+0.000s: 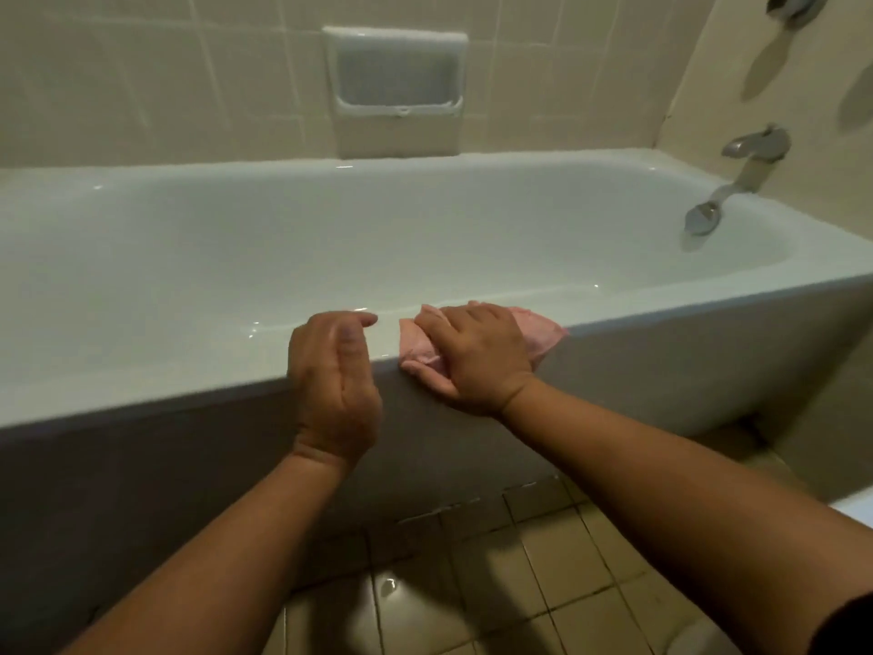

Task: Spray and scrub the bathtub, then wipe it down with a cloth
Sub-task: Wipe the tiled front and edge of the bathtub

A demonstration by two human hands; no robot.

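On the near rim of the white bathtub [685,302], a bunched pink cloth [541,333] lies across the flat top edge, a little right of the middle of the view. The right hand [477,356] rests palm-down on top of it. Its fingers are only lightly bent and spread over the fabric, pressing it to the rim rather than gripping it. Folds of the cloth stick out past the fingertips on the left, below the thumb side, and in a wider flap to the right of the hand, where the fabric reaches the outer edge of the rim.

The left hand [335,371] is just beside the cloth on its left, apart from it by a narrow gap of bare rim. It stands edge-on with the thumb side up, fingers loosely curled and holding nothing, and the tips reach over the rim toward the basin. Whether it touches the rim or hovers just above it cannot be told. Both forearms come up from the bottom of the view, bare.

Small glints of wetness show on the rim near the hands and along the inner wall. At the far right end of the tub, a chrome spout [756,146] sticks out from the tiled wall [141,87], with a round chrome overflow plate [704,217] below it on the tub's end wall. A recessed white soap dish [397,73] sits in the back wall above the far rim. Below the tub's grey front panel [661,371], the tiled floor [543,560] shows a shiny wet patch.
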